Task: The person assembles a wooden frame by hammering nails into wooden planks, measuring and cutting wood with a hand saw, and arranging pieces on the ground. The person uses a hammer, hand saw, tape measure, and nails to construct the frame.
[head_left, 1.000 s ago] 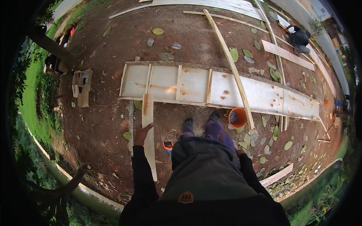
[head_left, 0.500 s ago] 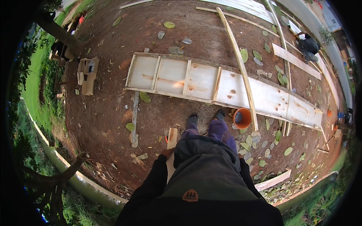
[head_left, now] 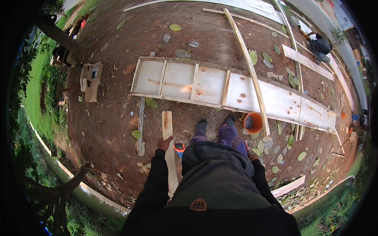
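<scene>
My left hand (head_left: 165, 143) is closed round the edge of a flat wooden board (head_left: 167, 126), which points away from me along my left side. Just right of the board is a handsaw handle (head_left: 179, 147), orange and black with some blue below; my clothing hides part of it. My right hand (head_left: 253, 157) is down by my right thigh, its fingers mostly hidden. A small red bit shows beside it, too little to name. Ahead of my feet lies a long plywood panel (head_left: 179, 74) with battens nailed across its left part.
An orange bucket (head_left: 257, 123) with small dark items stands by my right foot. A long timber strip (head_left: 247, 59) lies slanting across the panel. A cardboard box (head_left: 93, 84) sits left. Another person (head_left: 319, 46) crouches far right among boards. Dry leaves litter the ground.
My left hand has moved forward and slightly left, bringing the board further ahead. More of the saw handle shows. My right hand has come slightly forward.
</scene>
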Demonstrator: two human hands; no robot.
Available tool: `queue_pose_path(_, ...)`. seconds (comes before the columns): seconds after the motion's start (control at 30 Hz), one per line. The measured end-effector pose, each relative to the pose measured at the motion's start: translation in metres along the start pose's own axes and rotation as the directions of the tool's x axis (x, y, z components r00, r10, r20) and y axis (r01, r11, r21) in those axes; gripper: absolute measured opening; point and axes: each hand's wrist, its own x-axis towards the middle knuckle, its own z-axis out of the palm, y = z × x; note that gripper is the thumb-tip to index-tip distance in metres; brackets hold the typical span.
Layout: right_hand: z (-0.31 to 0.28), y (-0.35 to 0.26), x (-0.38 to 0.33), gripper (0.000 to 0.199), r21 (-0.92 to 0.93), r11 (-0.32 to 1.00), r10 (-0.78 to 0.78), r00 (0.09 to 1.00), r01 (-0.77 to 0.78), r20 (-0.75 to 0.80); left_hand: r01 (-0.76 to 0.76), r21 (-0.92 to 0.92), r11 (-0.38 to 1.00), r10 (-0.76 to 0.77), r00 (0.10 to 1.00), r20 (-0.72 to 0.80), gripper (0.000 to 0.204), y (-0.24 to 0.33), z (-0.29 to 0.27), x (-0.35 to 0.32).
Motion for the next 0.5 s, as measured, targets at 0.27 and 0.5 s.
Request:
queue_pose_path(0.27,0.022,-0.007,-0.006,0.072,0.396,0.756,0.419,0.851,-0.521,0.319,0.116,0.258,0.959,-0.163,0.972,0.167,0.061,-0.027,0.021,-0.027)
queue_pose_path(0.5,0.024,-0.016,-0.048,0.071,0.424,0.773,0.397,0.882,-0.471,0.255,-0.022,0.316,0.949,-0.089,0.939,0.332,0.065,-0.041,0.031,-0.032)
